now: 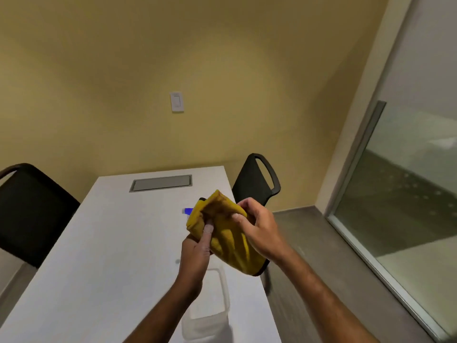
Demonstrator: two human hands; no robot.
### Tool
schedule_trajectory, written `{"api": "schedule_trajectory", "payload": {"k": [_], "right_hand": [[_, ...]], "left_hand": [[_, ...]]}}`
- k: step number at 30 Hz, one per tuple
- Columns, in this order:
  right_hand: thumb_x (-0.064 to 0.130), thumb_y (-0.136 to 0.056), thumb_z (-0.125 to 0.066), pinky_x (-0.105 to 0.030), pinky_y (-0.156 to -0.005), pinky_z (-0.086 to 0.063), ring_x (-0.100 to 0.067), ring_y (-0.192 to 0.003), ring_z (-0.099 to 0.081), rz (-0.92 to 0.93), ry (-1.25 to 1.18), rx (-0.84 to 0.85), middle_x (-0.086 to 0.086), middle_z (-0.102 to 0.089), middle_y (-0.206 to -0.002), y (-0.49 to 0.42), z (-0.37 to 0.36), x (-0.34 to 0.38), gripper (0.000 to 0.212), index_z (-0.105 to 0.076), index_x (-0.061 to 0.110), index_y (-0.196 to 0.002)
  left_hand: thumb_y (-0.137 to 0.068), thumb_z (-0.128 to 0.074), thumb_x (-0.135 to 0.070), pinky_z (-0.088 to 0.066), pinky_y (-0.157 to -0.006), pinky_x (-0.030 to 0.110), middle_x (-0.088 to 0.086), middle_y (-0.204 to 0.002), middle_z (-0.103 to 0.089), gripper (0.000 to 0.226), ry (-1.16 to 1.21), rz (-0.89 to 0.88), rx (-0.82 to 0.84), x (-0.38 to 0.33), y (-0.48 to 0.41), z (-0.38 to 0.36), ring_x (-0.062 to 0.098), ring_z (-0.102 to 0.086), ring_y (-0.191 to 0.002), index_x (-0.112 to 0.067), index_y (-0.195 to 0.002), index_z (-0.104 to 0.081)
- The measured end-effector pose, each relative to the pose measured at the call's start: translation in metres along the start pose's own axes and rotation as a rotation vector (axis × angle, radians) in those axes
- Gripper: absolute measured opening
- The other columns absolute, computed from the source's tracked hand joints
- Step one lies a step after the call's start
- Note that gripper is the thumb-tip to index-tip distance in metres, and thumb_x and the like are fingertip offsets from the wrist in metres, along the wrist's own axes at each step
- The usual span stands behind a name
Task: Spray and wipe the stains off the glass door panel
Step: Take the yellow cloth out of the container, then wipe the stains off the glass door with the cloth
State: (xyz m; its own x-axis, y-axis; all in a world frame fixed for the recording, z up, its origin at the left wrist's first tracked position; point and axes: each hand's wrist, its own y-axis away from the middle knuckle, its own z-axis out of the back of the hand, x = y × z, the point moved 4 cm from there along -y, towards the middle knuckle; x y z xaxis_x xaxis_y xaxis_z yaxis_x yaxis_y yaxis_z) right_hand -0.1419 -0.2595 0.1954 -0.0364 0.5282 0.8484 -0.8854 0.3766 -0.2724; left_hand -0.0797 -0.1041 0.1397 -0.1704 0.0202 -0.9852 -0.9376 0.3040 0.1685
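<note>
Holding yellow cloth (230,241) btwn hands — over table (99,256) | L hand (197,251) pinches it | R hand (259,226) grips it

A plain yellow wall (222,58) carries a white light switch (176,102). Against it stands a white table (99,243) with a grey hatch (160,183) near its far edge, a black chair (29,211) at its left edge and a second chair (254,181) by its far right corner. Grey floor (321,256) runs right to a metal-framed glass door panel (408,169).

Yellow cloth (230,233), bunched, dark trim, gripped midair by left hand (197,248) & right hand (259,226). Blue spray bottle (188,210) mostly hidden behind it. Glass door panel (408,194) upright at right, hazy.
</note>
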Motion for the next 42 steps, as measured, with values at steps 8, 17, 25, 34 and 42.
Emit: {"api": "schedule_trajectory", "payload": {"k": [8,17,25,34,42], "right_hand": [[0.032,-0.103,-0.058,-0.029,-0.079,-0.058,-0.007,-0.094,-0.064,-0.067,0.110,-0.219,0.014,-0.066,-0.100,0.055,0.083,0.032,0.007,-0.061,0.036,-0.107],[0.022,-0.104,-0.057,-0.032,-0.083,-0.060,-0.016,-0.101,-0.067,-0.166,0.207,-0.333,0.002,-0.070,-0.107,0.155,0.209,0.054,0.012,-0.067,0.025,-0.112],[0.022,-0.102,-0.060,-0.044,-0.084,-0.061,-0.017,-0.094,-0.069,-0.275,0.359,-0.483,0.004,-0.071,-0.098,0.281,0.333,0.041,0.011,-0.068,0.027,-0.107],[0.029,-0.101,-0.061,-0.030,-0.083,-0.062,-0.005,-0.098,-0.067,-0.379,0.461,-0.586,0.015,-0.069,-0.103,0.429,0.473,0.021,0.014,-0.068,0.035,-0.112],[0.030,-0.097,-0.065,-0.023,-0.085,-0.057,0.001,-0.099,-0.068,-0.425,0.487,-0.851,0.017,-0.074,-0.104,0.526,0.576,0.000,0.016,-0.069,0.037,-0.111]], "left_hand": [[-0.083,-0.059,-0.064,-0.056,-0.103,0.053,0.009,-0.143,-0.062,0.080,0.060,0.078,0.321,-0.016,0.024,-0.071,0.030,-0.065,-0.115,-0.019,-0.148,-0.046],[-0.074,-0.071,-0.059,-0.065,-0.079,0.037,0.001,-0.134,-0.065,0.077,0.075,-0.021,0.785,-0.023,0.101,-0.179,0.024,-0.066,-0.120,-0.028,-0.142,-0.051],[-0.074,-0.083,-0.048,-0.055,-0.078,0.020,-0.008,-0.117,-0.077,0.052,-0.062,-0.236,1.029,-0.036,0.205,-0.309,0.006,-0.072,-0.105,-0.034,-0.123,-0.068],[-0.082,-0.083,-0.041,-0.055,-0.073,0.013,-0.006,-0.108,-0.080,0.031,-0.107,-0.383,1.421,-0.053,0.365,-0.460,0.006,-0.075,-0.097,-0.031,-0.111,-0.078],[-0.082,-0.086,-0.026,-0.058,-0.074,0.021,0.002,-0.102,-0.081,0.024,-0.069,-0.528,1.569,-0.059,0.467,-0.584,0.007,-0.075,-0.090,-0.024,-0.105,-0.080]]}}
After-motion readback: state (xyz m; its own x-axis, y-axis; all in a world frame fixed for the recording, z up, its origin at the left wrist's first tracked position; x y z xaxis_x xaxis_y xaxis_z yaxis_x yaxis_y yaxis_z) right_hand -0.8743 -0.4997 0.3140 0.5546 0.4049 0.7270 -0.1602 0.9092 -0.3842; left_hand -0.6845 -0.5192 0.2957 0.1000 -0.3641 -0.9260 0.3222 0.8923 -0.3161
